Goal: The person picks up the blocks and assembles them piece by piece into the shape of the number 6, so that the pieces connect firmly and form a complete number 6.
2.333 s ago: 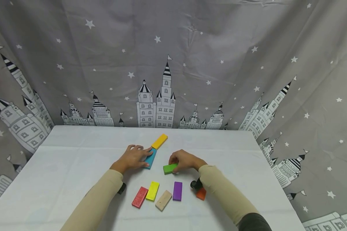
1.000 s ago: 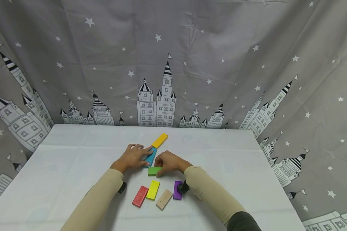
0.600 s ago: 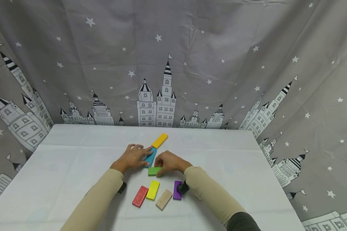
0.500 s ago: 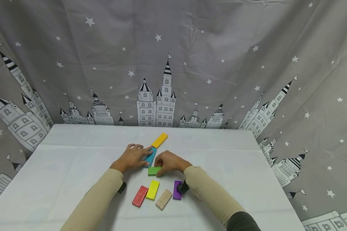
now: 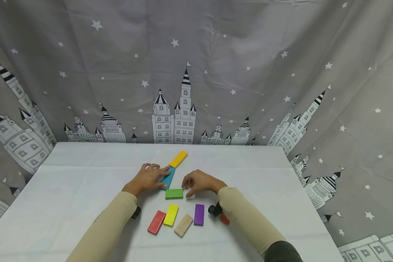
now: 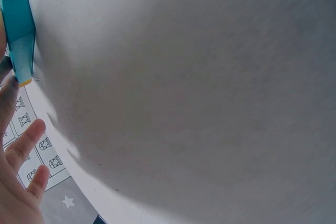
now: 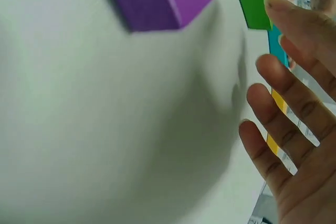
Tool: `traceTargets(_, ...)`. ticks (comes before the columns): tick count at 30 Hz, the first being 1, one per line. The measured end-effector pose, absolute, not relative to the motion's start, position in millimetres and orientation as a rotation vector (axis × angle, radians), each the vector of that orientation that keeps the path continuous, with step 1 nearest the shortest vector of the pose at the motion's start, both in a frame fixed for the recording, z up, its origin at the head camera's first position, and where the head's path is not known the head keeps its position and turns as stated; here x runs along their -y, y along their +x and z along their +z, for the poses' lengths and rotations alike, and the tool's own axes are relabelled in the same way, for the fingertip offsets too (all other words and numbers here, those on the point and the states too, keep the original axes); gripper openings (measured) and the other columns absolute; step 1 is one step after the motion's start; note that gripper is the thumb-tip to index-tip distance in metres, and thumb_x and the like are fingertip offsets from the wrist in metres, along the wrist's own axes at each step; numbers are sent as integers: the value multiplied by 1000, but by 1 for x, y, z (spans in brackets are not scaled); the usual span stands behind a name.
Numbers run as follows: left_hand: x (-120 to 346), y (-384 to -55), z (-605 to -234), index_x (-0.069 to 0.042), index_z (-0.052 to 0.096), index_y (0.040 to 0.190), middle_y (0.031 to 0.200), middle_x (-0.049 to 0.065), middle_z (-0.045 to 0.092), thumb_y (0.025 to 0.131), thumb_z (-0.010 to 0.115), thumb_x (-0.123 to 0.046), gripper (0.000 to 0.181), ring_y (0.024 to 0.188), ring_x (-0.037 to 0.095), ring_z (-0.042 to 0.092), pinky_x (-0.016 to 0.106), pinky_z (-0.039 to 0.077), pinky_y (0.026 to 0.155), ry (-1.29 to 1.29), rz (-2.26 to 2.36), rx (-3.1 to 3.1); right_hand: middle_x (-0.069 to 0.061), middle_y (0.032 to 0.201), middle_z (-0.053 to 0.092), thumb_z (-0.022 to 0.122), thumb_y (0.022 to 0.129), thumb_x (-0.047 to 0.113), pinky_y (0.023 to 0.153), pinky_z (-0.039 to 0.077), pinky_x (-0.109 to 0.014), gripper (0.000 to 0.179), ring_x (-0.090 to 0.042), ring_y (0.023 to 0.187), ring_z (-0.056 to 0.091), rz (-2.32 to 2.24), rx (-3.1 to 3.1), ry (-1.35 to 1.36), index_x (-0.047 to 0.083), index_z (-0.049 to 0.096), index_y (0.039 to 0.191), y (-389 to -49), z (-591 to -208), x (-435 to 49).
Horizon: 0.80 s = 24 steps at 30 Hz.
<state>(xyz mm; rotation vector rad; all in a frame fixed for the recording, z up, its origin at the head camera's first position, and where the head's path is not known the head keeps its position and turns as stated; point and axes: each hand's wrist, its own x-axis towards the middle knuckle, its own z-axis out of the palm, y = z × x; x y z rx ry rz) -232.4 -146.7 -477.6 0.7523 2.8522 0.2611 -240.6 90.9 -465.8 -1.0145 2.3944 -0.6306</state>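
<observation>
The right hand (image 5: 201, 182) is free, its thumb and fingers parted and gently bent, fingertips just beside the right end of the green block (image 5: 174, 194). The left hand (image 5: 149, 178) is relaxed, with its thumb and index finger resting on the turquoise block (image 5: 169, 179) and its other fingers spread loosely above the surface (image 5: 85, 182).

The green block lies flat and crosswise at the near end of the turquoise block, and the left wrist view shows these 2 meeting. At the far end of the turquoise block, the amber block (image 5: 178, 159) touches it and slants away to the right.

Nearer the person, 4 blocks lie flat in a loose row: red (image 5: 156, 222) and bright yellow (image 5: 171, 215) just beside each other, then natural wood (image 5: 183, 225) and purple (image 5: 199, 215). Further right, 1 orange block (image 5: 225, 219) is partly hidden by the right sleeve (image 5: 249, 218). Beyond the white-covered surface hangs a gray curtain (image 5: 127, 36) printed with stars and castles.
</observation>
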Motion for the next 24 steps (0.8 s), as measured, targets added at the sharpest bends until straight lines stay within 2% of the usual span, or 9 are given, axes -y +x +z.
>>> traceTargets(12, 146, -232, -477, -21, 46, 133, 143, -1, 38, 77, 64, -48, 65, 125, 33, 37, 57, 20, 102, 740, 240, -2856, 7, 87, 66, 80, 68, 17, 74, 45, -20, 28, -13, 82, 57, -678, -2324, -1014, 15, 69, 94, -235, -460, -139)
traceTargets(19, 146, -232, -476, -21, 46, 134, 143, -1, 37, 77, 65, -47, 66, 125, 33, 37, 57, 19, 103, 731, 254, -2852, 7, 85, 65, 80, 67, 14, 74, 45, -20, 25, -10, 81, 55, -660, -2292, -969, 17, 70, 89, -228, -458, -162)
traceTargets(24, 145, -233, -480, -22, 45, 134, 144, -2, 36, 77, 64, -48, 66, 126, 33, 36, 57, 19, 103, 727, 254, -2849, 4, 83, 65, 81, 66, 11, 72, 45, -20, 24, -13, 80, 53, -685, -2260, -974, 17, 71, 86, -221, -460, -177)
